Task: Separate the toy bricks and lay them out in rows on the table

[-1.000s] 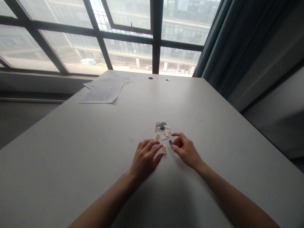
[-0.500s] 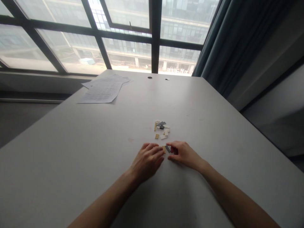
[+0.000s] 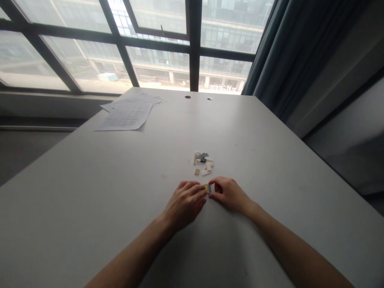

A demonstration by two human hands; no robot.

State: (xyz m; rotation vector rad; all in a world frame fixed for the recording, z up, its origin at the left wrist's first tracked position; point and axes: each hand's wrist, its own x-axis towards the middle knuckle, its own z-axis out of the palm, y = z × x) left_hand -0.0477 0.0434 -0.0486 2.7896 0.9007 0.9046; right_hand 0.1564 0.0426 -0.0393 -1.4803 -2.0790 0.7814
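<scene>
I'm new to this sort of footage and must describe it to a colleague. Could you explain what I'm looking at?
There is no machine here: a person works with two bare hands. One camera, worn on the head, looks forward and down, so the forearms enter from the bottom.

On the white table, the left hand has its fingertips at a studded tan piece; its grip is partly hidden. The right hand holds a grey piece between thumb and forefinger, at the tan piece's right side. Whether the two are joined is too small to tell.

Just beyond lie loose pieces: tan, white, grey and black. Farther off, to the left, are printed papers. Behind the table is a window, with a dark curtain at right.
</scene>
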